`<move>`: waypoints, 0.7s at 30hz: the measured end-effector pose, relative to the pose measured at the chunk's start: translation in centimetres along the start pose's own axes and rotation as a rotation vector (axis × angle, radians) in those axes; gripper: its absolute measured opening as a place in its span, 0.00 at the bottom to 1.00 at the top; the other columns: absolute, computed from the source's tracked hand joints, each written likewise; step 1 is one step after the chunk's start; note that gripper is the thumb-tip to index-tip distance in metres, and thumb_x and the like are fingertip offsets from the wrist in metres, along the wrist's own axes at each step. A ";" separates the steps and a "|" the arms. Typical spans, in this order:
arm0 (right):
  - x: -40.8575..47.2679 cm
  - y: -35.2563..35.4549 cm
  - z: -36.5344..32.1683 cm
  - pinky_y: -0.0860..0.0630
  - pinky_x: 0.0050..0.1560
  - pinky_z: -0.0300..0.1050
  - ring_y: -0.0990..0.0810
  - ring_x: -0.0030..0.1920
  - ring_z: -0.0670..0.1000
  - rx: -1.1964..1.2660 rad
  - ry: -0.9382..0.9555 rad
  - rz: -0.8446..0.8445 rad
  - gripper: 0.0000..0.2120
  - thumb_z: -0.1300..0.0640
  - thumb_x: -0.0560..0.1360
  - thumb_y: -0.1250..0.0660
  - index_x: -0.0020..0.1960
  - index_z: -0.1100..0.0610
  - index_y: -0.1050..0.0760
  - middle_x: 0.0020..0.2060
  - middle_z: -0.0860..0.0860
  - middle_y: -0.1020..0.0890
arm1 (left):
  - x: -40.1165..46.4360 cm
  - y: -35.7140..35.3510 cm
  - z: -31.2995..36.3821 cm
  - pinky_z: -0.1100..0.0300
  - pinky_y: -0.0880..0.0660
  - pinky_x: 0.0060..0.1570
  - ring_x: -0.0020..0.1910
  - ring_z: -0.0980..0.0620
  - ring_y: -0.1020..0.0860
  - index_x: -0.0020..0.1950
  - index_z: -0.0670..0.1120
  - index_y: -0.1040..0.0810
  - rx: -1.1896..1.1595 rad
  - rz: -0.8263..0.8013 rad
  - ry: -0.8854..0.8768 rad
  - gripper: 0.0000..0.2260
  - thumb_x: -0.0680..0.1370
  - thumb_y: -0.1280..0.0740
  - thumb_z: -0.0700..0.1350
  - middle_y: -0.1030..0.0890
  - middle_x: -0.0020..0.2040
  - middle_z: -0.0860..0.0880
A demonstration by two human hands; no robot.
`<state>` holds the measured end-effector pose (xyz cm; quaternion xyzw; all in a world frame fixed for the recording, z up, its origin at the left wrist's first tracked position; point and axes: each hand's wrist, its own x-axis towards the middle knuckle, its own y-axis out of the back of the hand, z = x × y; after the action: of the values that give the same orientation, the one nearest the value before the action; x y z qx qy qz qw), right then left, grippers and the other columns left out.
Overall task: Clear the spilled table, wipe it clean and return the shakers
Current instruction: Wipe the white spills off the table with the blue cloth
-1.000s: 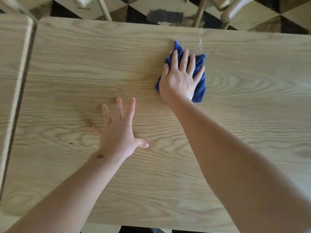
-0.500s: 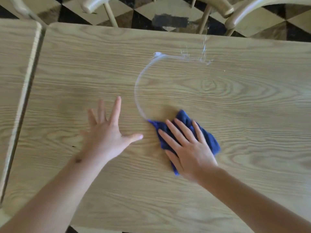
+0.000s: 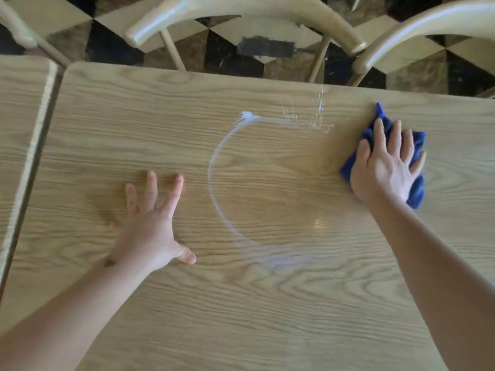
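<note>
My right hand (image 3: 385, 167) presses flat, fingers spread, on a crumpled blue cloth (image 3: 416, 190) at the far right of the light wooden table (image 3: 241, 303). A white curved smear (image 3: 214, 183) arcs across the table's middle, ending in a small white blob and wet droplets (image 3: 318, 116) near the far edge. My left hand (image 3: 152, 226) rests open on the tabletop left of the smear, fingers splayed. No shakers are in view.
Two pale wooden chairs (image 3: 241, 14) (image 3: 428, 30) stand beyond the far edge on a checkered floor. A second table (image 3: 18, 129) adjoins on the left, with a narrow gap between the two.
My right hand swept the cloth from the far middle down toward me, then out to the far right, leaving a white arc. My left hand stayed planted.
</note>
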<state>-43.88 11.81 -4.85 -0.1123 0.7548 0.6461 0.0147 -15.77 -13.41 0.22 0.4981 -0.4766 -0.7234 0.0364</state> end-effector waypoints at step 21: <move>-5.6 -5.2 -21.7 0.55 0.78 0.63 0.47 0.80 0.54 -0.138 1.056 -0.137 0.26 0.42 0.82 0.51 0.80 0.45 0.42 0.80 0.49 0.42 | -0.1 -0.5 -0.1 0.24 0.41 0.67 0.77 0.40 0.70 0.75 0.63 0.72 0.001 0.044 -0.013 0.69 0.56 0.18 0.62 0.74 0.77 0.53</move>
<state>-34.74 -9.26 -5.40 -0.4718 0.6063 0.5473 -0.3321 -15.47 -13.15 -0.13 0.4829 -0.4879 -0.7255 0.0490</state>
